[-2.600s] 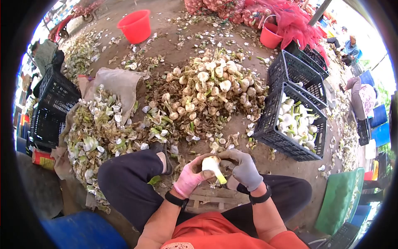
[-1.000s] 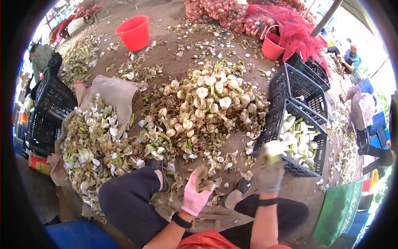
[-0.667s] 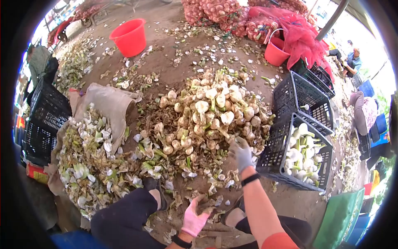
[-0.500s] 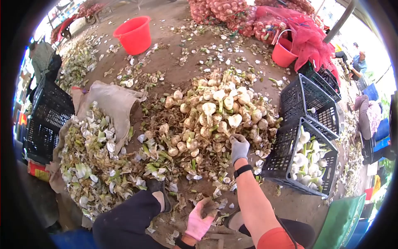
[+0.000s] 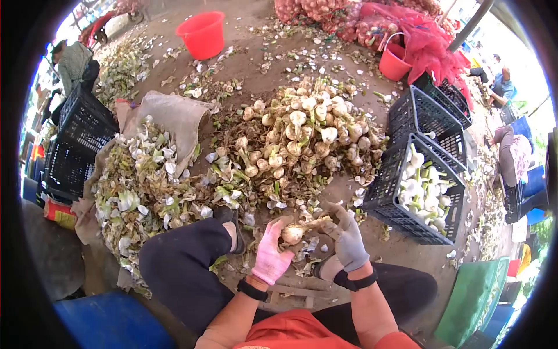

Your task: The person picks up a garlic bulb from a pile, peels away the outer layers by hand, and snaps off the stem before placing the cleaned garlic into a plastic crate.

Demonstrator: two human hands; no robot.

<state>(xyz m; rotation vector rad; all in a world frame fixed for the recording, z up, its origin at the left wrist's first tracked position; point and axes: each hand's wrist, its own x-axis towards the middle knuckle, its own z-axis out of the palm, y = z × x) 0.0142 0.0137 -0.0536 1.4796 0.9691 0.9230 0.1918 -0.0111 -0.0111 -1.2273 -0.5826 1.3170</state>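
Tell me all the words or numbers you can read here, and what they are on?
None can be read. The red and yellow packet beside the black crate may carry print, but it is too blurred. The red buckets, the crates and the gloves show no writing.

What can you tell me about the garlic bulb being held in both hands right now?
The garlic bulb is round, off-white and tan with dirty-looking skin, and a pale stalk runs up and to the right from it. It sits low in the middle of the view, above the ground between the knees. The left hand, in a pink glove, cups the bulb; the right hand, in a grey glove, holds the stalk end.
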